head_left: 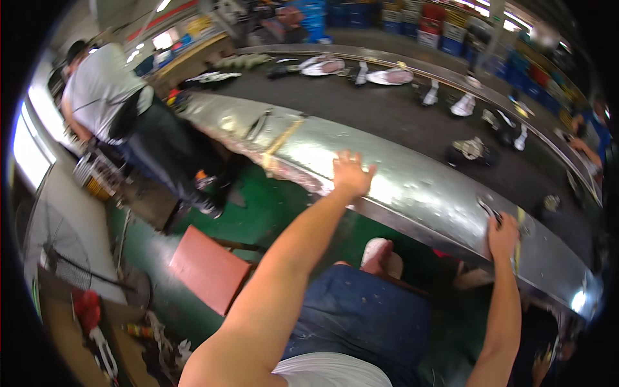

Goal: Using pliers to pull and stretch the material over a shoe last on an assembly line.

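My left hand [353,174] lies with its fingers spread on the shiny metal ledge [309,145] beside a dark belt. It holds nothing. Farther right along the same ledge, the fingers of my right hand [503,236] are curled round a small hand tool [488,209] with a shiny curved metal end and a dark part. My grip hides the rest, so its exact kind does not show. On the belt beyond sit white shoe uppers [390,77] and a dark shoe piece with a pale top [472,149].
At left a person [106,90] in a grey shirt stands turned away. A reddish stool [211,267] and a fan [61,251] are on my left. The dark belt [361,116] runs past the ledge. Another person in blue [596,138] is at far right; stacked crates [431,26] line the back.
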A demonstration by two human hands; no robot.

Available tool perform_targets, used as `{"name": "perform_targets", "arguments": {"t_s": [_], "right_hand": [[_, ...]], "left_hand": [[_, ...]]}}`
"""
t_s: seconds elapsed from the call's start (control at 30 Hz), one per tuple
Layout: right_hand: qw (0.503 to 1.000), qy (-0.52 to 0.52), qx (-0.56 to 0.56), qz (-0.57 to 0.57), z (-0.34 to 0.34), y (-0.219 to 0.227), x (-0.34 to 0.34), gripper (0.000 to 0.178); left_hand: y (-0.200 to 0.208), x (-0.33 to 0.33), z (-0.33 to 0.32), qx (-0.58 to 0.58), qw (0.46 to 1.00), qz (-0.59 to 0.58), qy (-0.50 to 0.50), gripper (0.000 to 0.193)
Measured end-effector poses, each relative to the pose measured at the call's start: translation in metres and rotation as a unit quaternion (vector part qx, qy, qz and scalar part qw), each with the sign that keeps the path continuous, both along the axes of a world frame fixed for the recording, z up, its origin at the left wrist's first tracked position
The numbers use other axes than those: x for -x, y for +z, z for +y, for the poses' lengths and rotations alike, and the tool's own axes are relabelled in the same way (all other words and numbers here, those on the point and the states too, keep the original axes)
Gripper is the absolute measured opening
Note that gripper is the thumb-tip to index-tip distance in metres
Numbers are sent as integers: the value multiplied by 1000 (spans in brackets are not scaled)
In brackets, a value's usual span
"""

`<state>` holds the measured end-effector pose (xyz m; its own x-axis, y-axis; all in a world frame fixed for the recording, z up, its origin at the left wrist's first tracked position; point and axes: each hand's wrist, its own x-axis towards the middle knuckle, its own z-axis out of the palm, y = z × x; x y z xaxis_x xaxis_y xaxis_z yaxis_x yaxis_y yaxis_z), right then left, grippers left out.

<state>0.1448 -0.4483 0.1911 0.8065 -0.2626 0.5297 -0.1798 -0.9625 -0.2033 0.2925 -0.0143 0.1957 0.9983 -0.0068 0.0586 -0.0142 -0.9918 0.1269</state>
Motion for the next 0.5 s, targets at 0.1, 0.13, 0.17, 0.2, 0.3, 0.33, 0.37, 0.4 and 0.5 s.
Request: {"name": "perform_targets", "arguments": {"t_s": [0.1, 0.13, 0.17, 0.2, 0.3, 0.33, 0.37, 0.4, 0.5], "right_hand": [[1000, -4, -1, 18, -3, 4, 5, 37], [1000, 9, -2, 15, -2, 3, 4, 37], [1000, 7, -1, 20, 0, 3, 3, 37], [1000, 3, 1, 26, 2, 2, 0, 38], [1000, 6, -2, 24, 6, 2, -3, 38], [1000, 7, 0, 21, 6, 2, -3, 38], [1000, 6, 1, 23, 6, 2, -4, 38], [1000, 4, 1, 25, 6, 2, -4, 38], [1000, 2, -3, 31, 5, 2, -2, 39]], "left_hand": [[8, 8, 0, 73, 997, -2, 2, 71], [7, 10, 1, 85, 996, -3, 7, 70], [7, 12, 4, 97, 995, -5, 12, 70], [8, 13, 9, 97, 995, -10, 21, 70], [7, 14, 13, 112, 994, -12, 19, 69], [7, 15, 13, 116, 993, -12, 20, 69], [7, 13, 13, 119, 993, -13, 19, 69], [7, 13, 13, 120, 992, -17, 19, 69], [7, 13, 11, 116, 993, -16, 20, 68]]}}
